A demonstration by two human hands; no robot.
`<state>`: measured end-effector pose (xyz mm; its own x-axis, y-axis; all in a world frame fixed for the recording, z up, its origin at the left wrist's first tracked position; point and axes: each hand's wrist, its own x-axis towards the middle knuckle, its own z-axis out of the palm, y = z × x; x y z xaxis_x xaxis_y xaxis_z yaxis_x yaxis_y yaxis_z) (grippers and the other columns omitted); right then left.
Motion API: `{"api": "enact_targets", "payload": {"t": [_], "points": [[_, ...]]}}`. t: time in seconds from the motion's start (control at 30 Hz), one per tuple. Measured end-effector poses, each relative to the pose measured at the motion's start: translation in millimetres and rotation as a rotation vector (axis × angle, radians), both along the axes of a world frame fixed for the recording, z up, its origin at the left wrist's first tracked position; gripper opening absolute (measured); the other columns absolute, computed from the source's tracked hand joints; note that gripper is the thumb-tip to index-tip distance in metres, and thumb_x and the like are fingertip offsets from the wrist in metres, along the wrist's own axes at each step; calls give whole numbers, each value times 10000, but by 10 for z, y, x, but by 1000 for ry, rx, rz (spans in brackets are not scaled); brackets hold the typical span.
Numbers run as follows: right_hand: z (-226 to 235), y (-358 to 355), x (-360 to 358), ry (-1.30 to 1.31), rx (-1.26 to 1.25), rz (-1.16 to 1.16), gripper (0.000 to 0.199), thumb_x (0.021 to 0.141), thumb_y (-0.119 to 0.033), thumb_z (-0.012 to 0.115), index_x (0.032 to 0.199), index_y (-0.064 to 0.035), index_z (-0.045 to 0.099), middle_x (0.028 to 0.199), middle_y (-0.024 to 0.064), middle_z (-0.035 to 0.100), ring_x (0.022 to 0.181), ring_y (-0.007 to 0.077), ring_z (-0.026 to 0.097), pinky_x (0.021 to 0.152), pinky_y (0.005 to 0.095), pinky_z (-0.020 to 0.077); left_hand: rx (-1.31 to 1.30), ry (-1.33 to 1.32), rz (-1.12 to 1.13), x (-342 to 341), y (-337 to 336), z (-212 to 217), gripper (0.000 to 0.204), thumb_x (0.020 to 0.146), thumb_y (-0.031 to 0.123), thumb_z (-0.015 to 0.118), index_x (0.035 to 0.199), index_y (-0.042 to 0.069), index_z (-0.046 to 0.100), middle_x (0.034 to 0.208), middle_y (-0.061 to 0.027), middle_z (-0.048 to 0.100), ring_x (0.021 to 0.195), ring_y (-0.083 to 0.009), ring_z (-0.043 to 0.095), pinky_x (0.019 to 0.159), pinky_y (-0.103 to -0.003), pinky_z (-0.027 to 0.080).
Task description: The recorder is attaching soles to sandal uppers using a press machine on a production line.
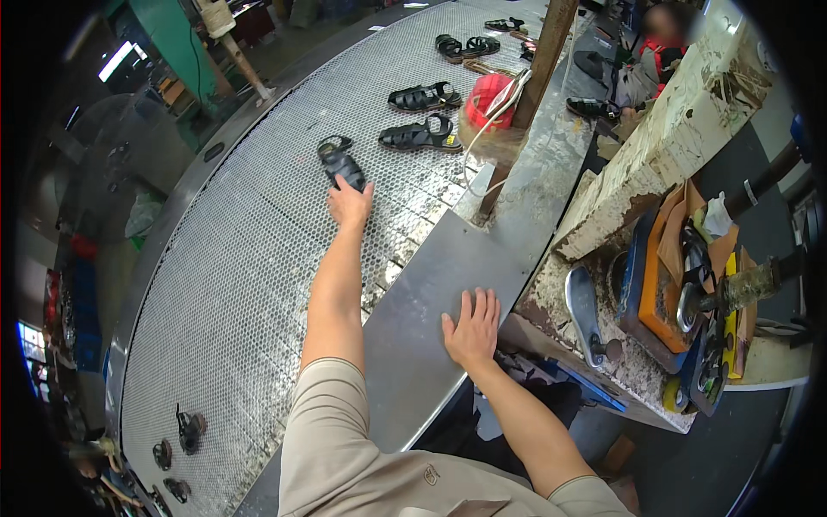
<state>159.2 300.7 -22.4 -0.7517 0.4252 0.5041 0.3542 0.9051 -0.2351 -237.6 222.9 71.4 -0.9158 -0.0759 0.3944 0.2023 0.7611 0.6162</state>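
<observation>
Fingers of the left hand [349,204] press on a black sandal [341,164] lying mid-way across the mesh belt [233,284], with lots of bare mesh around it. The right hand [472,329] lies flat and open on the metal rim [422,345], holding nothing. More sandals [422,116] lie farther up; small ones at the near edge are hard to see.

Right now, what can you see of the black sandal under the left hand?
The black sandal is a strappy open shoe of dark, slightly glossy material, with crossing straps and a buckled ankle strap at its far end. It lies on the perforated metal conveyor, lengthwise away from the person, apart from the other sandals. The left hand has its fingertips on the near end.
</observation>
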Motion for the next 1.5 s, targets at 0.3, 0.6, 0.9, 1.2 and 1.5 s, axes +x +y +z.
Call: {"api": "enact_targets", "payload": {"t": [0.3, 0.6, 0.9, 1.2, 1.5], "points": [[80, 96, -162, 25, -3, -2, 692, 997, -440, 649, 1496, 14, 493, 1565, 249, 407, 1523, 499, 290, 1293, 618, 208, 112, 172, -380, -213, -869, -527, 732, 851, 156, 646, 1564, 73, 498, 1424, -269, 629, 1281, -441, 628, 1119, -490, 487], [66, 213, -136, 16, 41, -37, 703, 1000, -445, 642, 1507, 9, 464, 1569, 251, 396, 1522, 499, 289, 1296, 619, 199, 197, 27, -609, 3, -1332, -752, 740, 774, -92, 429, 1462, 83, 637, 1463, -207, 612, 1418, -361, 543, 1255, -421, 364], [-38, 178, -162, 13, 7, -61, 706, 999, -458, 637, 1500, 13, 477, 1578, 251, 391, 1528, 498, 282, 1293, 628, 204, 342, -182, -245, -481, -426, -229, 501, 978, 161, 563, 1461, 55, 646, 1372, -251, 670, 1240, -408, 658, 1087, -474, 504], [296, 507, -220, -79, -138, -109, 709, 988, -462, 629, 1504, 5, 491, 1564, 249, 440, 1536, 489, 286, 1301, 582, 200, -172, 624, -501, -446, 919, 264, 522, 947, 254, 716, 1439, 91, 658, 1483, -272, 585, 1360, -449, 552, 1150, -543, 445], [292, 273, -493, -15, -108, 63, 698, 1011, -488, 585, 1499, 3, 499, 1590, 243, 417, 1555, 470, 266, 1313, 564, 162, -287, 303, -219, -1304, 1348, 236, 445, 1007, 373, 597, 1432, 275, 691, 1604, -292, 422, 1482, -558, 350, 1128, -619, 444]]}}
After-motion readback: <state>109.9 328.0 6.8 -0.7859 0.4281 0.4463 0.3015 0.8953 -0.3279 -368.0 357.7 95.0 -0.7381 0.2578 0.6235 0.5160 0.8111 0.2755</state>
